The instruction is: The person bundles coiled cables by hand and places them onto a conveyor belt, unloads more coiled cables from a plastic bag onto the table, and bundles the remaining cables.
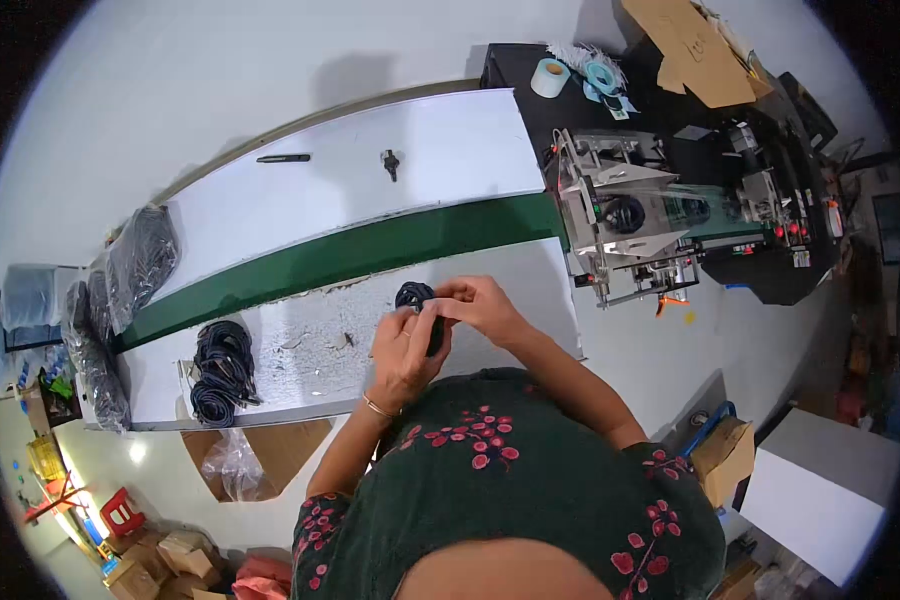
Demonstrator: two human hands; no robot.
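A coiled bundle of dark cable (413, 294) is in my left hand (405, 345), whose fingers are wrapped round it above the near white board. Part of the coil is hidden behind that hand. My right hand (477, 305) is at the right side of the coil, its thumb and fingertips pinched together close to my left fingers. What lies between those right fingertips is too small to make out. Further left on the same board, a pile of dark coiled cables (222, 372) rests near the front edge.
A green conveyor belt (360, 256) runs between two white boards into a metal machine (625, 205). Bagged cables (145, 262) lie at the left end. On the far board are a black pen-like tool (284, 158) and a small black part (391, 165). A cardboard box (295, 458) stands below.
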